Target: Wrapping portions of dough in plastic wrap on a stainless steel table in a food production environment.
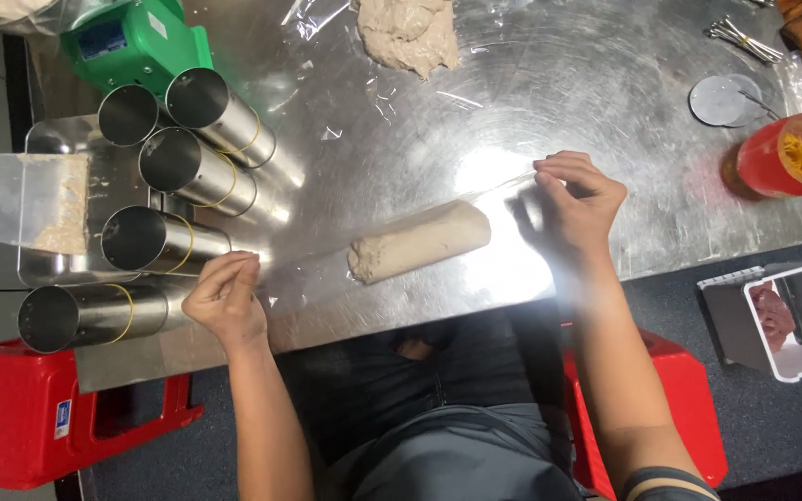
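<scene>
Steel desk (605,111), seen from above. Log of pale dough (420,243) lies at centre on a sheet of clear film (503,190), tilted, its high end toward 2 o'clock.

Left hand (226,299) at 8 o'clock of the log, fingers pinched shut on the near corner of the film. Right hand (575,199) at 3 o'clock, just beside the log's end, fingers pinched closed on the far edge of the film, lifting it slightly. Neither hand touches the dough itself.

Five steel tube moulds (183,169) lie on their sides at 9 to 10 o'clock, banded with yellow rubber rings. Larger lump of dough (410,35) at 12 o'clock. Red cup (791,153) at far right, round metal disc (724,98) beside it.

Risks, as I judge them: film is thin and glare hides its edges; uneven pull between the two hands could crease or tear it. A sticky log may drag off-axis and lose its even thickness. The left hand sits close to the nearest tube; a nudge could set it rolling.
</scene>
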